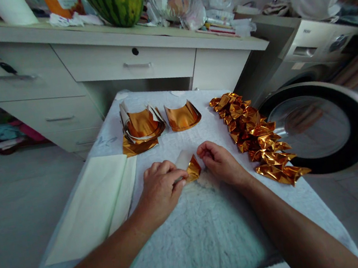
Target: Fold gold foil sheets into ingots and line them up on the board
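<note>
Over the middle of a cloth-covered table, my left hand [163,182] is closed on a small sheet of gold foil paper [193,169], its thumb and fingers pinching the left side. The sheet's pale back shows behind the gold corner. My right hand [219,161] is beside the sheet's right edge with its fingers curled in; whether they grip the edge is hard to make out. Beyond my hands lie a curved stack of gold foil sheets [143,123] and a single curved gold sheet [183,116]. A row of folded gold foil pieces [257,135] runs down the right side.
Large pale paper sheets [88,207] lie on the table's left. Behind stands a white drawer cabinet [140,61] with a cut watermelon [117,1] and clutter on top. At the right, a washing machine's open round door [320,127] comes close to the table edge.
</note>
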{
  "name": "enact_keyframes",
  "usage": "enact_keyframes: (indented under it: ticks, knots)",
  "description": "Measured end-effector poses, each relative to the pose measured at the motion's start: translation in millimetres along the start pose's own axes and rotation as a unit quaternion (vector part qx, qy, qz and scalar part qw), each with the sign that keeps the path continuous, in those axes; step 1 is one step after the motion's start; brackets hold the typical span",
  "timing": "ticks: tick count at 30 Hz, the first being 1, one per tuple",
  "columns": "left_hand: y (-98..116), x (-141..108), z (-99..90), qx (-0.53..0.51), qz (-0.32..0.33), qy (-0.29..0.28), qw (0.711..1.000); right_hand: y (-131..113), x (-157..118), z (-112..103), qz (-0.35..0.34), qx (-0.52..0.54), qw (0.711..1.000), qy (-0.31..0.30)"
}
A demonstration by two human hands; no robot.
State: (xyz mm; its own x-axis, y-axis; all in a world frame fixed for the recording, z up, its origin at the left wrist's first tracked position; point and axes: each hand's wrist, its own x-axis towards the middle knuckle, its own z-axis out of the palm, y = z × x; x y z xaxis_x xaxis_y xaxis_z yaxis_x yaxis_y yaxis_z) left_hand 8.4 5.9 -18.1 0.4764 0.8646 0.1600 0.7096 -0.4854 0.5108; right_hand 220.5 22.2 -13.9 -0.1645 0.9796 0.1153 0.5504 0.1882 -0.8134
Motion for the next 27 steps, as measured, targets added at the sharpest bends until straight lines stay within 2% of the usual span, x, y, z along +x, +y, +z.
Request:
enact_keyframes:
  ticks: [2,6,12,15,19,24,27]
  knots:
    - [1,0,-0.4,0.000,0.003,0.002,1.000,2,4,2,-0.008,-0.077,0.996,0.043]
    - [3,2,-0.6,0.006,0.010,0.004,1.000,-3,7,8,0.007,-0.206,0.978,0.019]
    - [3,2,1.5,0.009,-0.006,0.037,0.999,-7,7,13,0.021,-0.225,0.973,0.033]
    - [1,1,5.2,0.000,-0.025,0.069,0.997,-7,7,12,0.013,-0.151,0.988,0.031]
    - [-1,0,9.6,-0.027,-0.035,0.088,0.995,-5,6,11,0.028,0.038,0.999,0.004]
    - [1,2,7.5,-0.074,-0.072,0.094,0.990,-4,5,6,0.050,0.191,0.980,-0.021]
    - [2,3,2.6,-0.151,-0.098,0.096,0.979,-7,3,1,0.075,0.269,0.960,-0.036]
